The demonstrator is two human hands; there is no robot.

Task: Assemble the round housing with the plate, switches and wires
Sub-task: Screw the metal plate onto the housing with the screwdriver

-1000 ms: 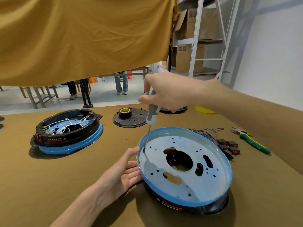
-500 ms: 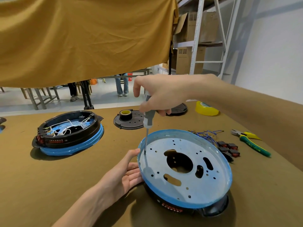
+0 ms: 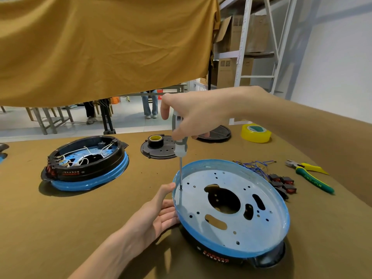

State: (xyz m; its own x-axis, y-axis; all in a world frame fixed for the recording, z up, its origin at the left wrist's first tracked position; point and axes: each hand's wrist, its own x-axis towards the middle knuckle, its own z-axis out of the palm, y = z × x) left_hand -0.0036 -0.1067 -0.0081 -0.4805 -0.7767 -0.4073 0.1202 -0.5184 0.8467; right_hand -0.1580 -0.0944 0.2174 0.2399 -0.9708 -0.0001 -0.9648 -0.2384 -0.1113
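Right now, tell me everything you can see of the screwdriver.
The screwdriver has a grey and white handle and a thin metal shaft. It stands nearly upright, its tip down at a hole near the left rim of the plate. The right hand grips the handle from above. The left hand rests open against the housing's edge beside it.

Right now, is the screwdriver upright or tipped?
Upright. The screwdriver stands nearly vertical, handle in the right hand, tip at a hole near the left edge of the plate.
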